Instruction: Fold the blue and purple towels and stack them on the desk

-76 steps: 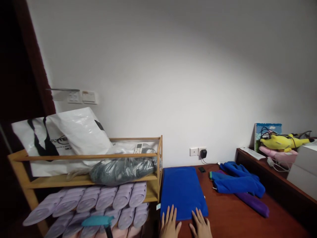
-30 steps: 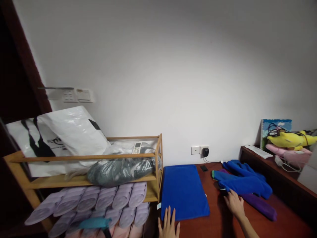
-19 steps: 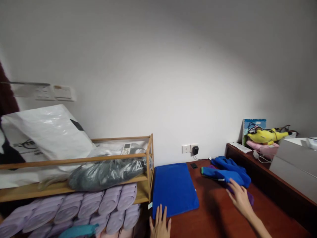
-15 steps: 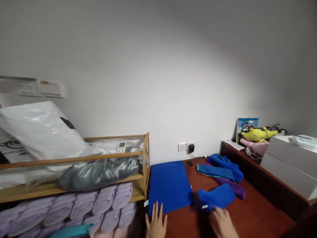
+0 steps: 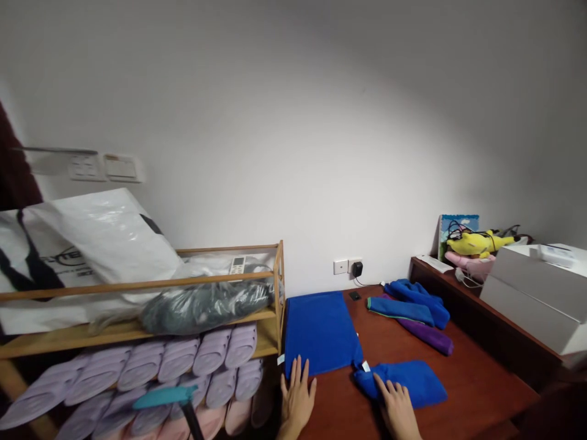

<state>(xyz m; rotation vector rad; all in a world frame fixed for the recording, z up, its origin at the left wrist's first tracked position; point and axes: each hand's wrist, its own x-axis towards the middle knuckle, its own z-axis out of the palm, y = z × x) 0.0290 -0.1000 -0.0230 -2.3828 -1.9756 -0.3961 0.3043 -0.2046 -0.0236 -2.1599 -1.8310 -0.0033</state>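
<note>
A blue cloth (image 5: pixel 321 330), towel-like and smooth, lies flat as a near-square at the left of the red-brown tabletop. My left hand (image 5: pixel 297 394) rests on its near edge, open, with fingers spread. To the right, a second blue cloth (image 5: pixel 417 382) lies bunched into a narrow shape, a white tag (image 5: pixel 365 366) showing at its left end. On top of it is my right hand (image 5: pixel 397 403), open, its fingers stretched out and apart. Behind lie a rolled blue-green cloth (image 5: pixel 403 310), a purple one (image 5: pixel 426 335) and a crumpled blue one (image 5: pixel 422 298).
A wooden rack (image 5: pixel 279 293) at left holds lilac slippers (image 5: pixel 213 351), a white bag (image 5: pixel 119 232), a plastic-wrapped bundle (image 5: pixel 202 305) and a remote (image 5: pixel 237 265). A raised ledge (image 5: pixel 458 293) on the right carries a white box (image 5: pixel 532 293) and a yellow plush toy (image 5: pixel 477 243).
The bunched blue cloth now lies nearer to me and more spread, and my right hand has moved onto it. My left hand stays at the flat cloth's edge. The view has shifted slightly left.
</note>
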